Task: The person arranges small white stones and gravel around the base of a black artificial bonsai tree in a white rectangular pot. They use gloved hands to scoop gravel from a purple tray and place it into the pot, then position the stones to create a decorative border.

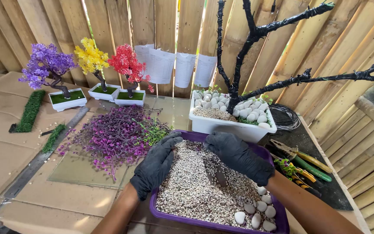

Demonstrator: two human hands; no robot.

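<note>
While both black-gloved hands (left (pixel 155 167), right (pixel 239 157)) rest on fine pale gravel (pixel 195 190) in a purple plastic tray (pixel 278 216), fingers lie loosely together, gripping nothing.

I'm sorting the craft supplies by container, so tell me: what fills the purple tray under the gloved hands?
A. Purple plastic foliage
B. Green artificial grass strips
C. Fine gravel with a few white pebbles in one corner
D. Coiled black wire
C: the purple tray is filled with fine gravel, with white pebbles in its near right corner; the left hand and the right hand, both in black gloves, rest on the gravel.
</note>
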